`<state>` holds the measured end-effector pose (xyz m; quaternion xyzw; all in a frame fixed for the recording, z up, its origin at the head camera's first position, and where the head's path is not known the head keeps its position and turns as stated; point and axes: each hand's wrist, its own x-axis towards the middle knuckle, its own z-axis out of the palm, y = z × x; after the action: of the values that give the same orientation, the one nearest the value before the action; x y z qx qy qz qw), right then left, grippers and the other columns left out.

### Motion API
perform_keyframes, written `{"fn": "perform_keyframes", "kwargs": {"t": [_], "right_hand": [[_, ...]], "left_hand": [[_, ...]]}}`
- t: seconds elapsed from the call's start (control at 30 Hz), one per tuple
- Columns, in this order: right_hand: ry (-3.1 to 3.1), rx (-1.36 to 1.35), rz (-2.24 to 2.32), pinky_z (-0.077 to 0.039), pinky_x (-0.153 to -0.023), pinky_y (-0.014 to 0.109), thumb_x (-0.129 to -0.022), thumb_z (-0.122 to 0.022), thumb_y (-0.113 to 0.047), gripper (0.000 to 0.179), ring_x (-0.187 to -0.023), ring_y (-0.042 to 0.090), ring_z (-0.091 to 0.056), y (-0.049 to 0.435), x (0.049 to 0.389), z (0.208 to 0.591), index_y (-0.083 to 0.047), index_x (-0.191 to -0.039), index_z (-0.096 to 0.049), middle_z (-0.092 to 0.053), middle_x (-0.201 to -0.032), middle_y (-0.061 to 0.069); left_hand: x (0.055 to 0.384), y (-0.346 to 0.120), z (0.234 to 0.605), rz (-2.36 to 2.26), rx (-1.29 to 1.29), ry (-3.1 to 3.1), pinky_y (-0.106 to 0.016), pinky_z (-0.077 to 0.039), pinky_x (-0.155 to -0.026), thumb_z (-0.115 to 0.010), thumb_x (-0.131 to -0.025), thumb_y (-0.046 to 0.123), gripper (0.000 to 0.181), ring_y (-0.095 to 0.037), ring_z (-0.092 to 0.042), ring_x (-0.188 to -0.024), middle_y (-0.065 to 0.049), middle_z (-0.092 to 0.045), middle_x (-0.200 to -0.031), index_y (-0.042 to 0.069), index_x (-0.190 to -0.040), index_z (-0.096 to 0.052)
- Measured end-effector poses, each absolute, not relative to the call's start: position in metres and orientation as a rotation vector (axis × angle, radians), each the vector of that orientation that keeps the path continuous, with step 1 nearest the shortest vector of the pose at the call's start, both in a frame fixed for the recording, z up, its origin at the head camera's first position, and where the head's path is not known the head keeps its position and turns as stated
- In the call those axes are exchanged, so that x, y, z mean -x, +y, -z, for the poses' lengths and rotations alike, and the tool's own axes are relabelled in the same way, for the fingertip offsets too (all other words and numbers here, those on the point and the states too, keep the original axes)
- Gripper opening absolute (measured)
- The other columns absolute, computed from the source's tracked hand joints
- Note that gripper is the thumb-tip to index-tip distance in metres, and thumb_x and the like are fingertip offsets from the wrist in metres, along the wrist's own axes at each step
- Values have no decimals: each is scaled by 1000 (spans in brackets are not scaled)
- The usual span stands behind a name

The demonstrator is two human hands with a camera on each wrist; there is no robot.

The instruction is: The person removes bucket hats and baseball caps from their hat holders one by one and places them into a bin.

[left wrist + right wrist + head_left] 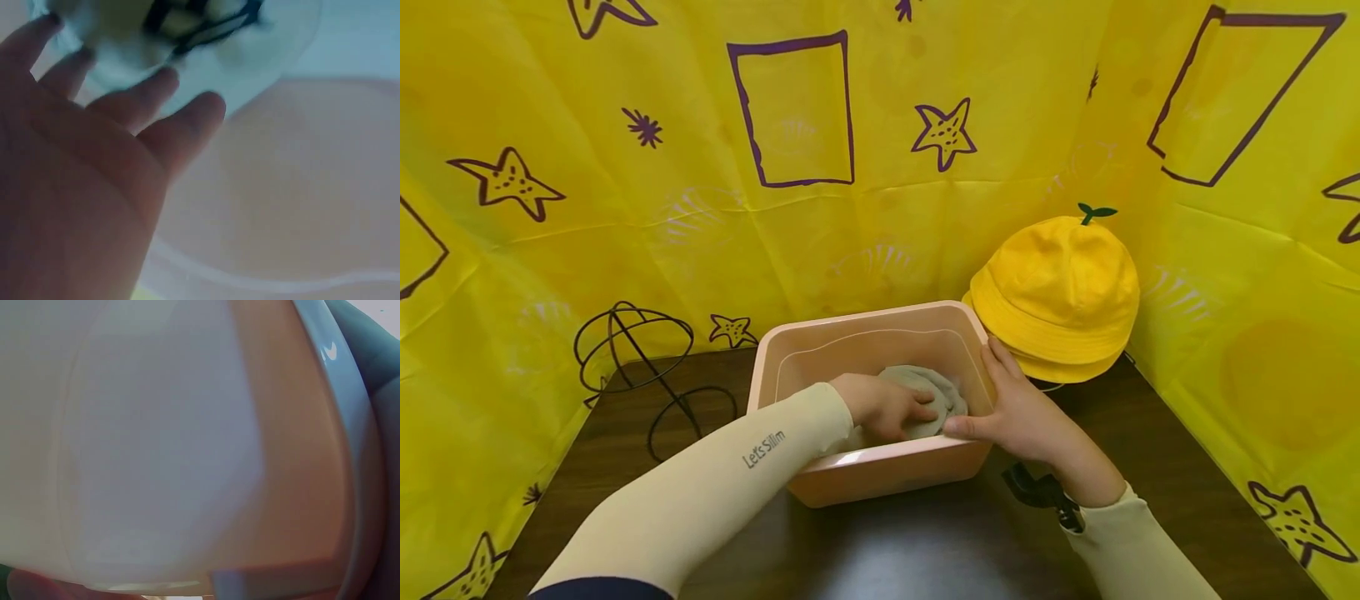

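A pink plastic bin [887, 477] stands on the table. Inside, toward its right end, lies a pale grey-green fabric item [934, 380], soft and rounded like a crumpled hat. My left hand [886, 406] reaches over the near rim and rests its fingertips on the fabric. In the left wrist view its fingers [187, 128] are spread and only slightly bent, beside pale fabric with blurred dark markings. My right hand [1028, 414] grips the bin's near right corner, thumb on the rim and fingers along the outer side. The right wrist view is mostly bin wall [156, 444].
Behind the bin's right corner sits a stack of yellow hats [1060, 292] with a green sprout on top. A black wire stand [658, 379] is at the back left. Yellow printed cloth [880, 217] surrounds the dark wooden table [880, 546].
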<state>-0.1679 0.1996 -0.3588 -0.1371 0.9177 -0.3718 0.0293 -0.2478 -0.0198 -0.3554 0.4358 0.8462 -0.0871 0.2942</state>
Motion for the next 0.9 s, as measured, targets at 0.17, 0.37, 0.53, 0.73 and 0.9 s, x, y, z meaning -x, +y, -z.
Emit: {"fn": "perform_keyframes", "kwargs": {"t": [0.17,0.37,0.53,0.73,0.9], "right_hand": [[2832,408,1140,-27,-110,60,-75,-80,-62,129,-140,46,-26,200,167,359,1,-158,-4,3,-163,19],[2832,418,1139,-27,-110,60,-75,-79,-62,128,-141,46,-23,200,169,360,-1,-159,-5,3,-163,19],[2838,433,1143,-28,-109,60,-75,-79,-62,127,-141,45,-23,200,170,361,-3,-159,-5,3,-163,19],[2833,435,1157,-28,-108,61,-75,-81,-58,124,-140,46,-25,199,170,360,-6,-160,-8,2,-163,19],[2837,427,1141,-28,-109,61,-76,-81,-58,124,-140,47,-24,200,170,360,-4,-160,-7,2,-163,20]], "left_hand": [[244,-20,369,244,-1012,2301,-62,-21,-111,-61,-95,45,66,-31,-7,-149,18,-4,-164,55,-151,-29],[247,-18,386,322,-1054,2329,-61,-10,-114,-59,-93,53,71,-32,-7,-149,15,-2,-165,57,-152,-20],[250,-16,398,397,-1055,2307,-59,-6,-115,-55,-94,57,73,-31,-9,-149,15,-3,-165,58,-153,-13],[261,-14,428,408,-1048,2304,-58,-11,-115,-50,-97,57,71,-28,-5,-149,17,4,-164,61,-151,-4],[267,-12,444,363,-1023,2280,-61,-7,-114,-45,-98,59,69,-30,2,-149,16,10,-164,60,-151,-1]]}}
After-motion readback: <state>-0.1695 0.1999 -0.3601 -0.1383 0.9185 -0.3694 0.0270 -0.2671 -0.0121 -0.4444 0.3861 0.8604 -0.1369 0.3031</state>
